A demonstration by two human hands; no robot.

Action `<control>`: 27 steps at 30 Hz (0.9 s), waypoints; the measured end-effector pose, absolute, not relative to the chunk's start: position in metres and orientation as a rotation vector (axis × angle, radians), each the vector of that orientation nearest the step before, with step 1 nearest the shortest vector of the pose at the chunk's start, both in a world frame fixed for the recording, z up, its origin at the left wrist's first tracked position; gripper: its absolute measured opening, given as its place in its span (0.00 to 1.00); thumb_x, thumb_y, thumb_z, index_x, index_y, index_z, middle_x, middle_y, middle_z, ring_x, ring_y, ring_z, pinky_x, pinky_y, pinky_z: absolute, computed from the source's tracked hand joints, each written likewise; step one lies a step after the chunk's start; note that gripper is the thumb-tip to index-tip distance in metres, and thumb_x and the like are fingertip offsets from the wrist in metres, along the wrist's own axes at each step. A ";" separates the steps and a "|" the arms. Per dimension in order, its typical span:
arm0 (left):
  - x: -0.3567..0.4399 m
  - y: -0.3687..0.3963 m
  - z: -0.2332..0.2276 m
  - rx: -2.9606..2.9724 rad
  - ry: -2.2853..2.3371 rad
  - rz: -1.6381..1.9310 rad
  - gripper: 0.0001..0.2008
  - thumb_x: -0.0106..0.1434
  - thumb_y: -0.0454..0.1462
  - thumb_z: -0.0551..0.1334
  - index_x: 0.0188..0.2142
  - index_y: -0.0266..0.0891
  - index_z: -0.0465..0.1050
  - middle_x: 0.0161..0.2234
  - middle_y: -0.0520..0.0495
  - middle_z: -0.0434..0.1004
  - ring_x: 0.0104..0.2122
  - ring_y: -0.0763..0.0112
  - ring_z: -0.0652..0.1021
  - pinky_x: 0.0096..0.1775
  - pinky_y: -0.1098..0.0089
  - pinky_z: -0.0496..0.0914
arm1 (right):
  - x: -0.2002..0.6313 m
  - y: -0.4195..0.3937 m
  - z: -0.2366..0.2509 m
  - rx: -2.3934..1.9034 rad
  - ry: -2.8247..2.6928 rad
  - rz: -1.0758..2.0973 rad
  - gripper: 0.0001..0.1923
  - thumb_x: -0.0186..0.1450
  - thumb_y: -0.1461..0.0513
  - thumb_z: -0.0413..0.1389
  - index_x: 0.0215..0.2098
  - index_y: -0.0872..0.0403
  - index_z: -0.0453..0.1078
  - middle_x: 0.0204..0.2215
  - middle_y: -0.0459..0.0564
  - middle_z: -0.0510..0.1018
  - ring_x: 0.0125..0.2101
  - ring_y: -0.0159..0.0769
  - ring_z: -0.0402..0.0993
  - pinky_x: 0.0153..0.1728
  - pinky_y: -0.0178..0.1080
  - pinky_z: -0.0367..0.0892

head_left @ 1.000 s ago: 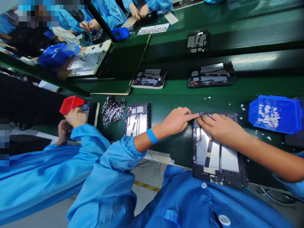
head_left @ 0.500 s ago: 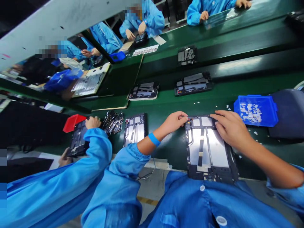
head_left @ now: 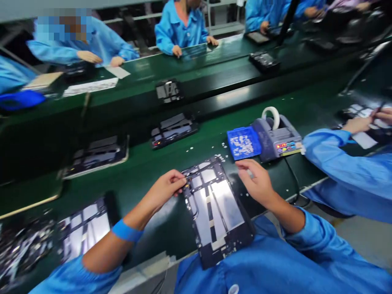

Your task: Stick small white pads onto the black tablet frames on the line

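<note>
An opened tablet (head_left: 219, 208), its silver battery panels and dark flex cable exposed, lies tilted at the table's front edge against my blue smock. My left hand (head_left: 168, 185), with a blue band at the wrist, is closed in a pinch on the tablet's upper left corner, beside a small orange part. Off to the right, my right hand (head_left: 255, 181) is apart from the tablet, thumb and fingers separated, with nothing visible in them. Just beyond its fingertips is a blue tray (head_left: 235, 154) of small white pieces.
Beside the tray stands a grey tape dispenser (head_left: 271, 136) with a white roll and lit display. Other opened tablets (head_left: 176, 128) lie along the green table (head_left: 162, 228). Metal strips (head_left: 26, 245) are heaped at left. A co-worker's sleeve (head_left: 339, 163) is close on the right.
The view has swung right, bringing the tape dispenser into sight. My right hand has come off the tablet's top right edge and moved toward the tray. My left hand stays at the corner.
</note>
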State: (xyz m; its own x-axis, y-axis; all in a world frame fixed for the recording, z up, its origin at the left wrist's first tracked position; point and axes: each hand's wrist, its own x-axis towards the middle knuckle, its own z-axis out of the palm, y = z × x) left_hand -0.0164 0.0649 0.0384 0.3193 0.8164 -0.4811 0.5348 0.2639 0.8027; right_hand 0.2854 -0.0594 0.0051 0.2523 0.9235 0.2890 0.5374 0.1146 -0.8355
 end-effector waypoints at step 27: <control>-0.044 0.040 0.073 1.587 1.548 0.554 0.30 0.50 0.61 0.69 0.43 0.43 0.75 0.35 0.48 0.78 0.32 0.62 0.77 0.36 0.64 0.75 | 0.457 -0.120 -0.005 -2.254 -1.559 -0.399 0.34 0.66 0.68 0.50 0.70 0.47 0.68 0.67 0.63 0.65 0.62 0.61 0.64 0.59 0.63 0.64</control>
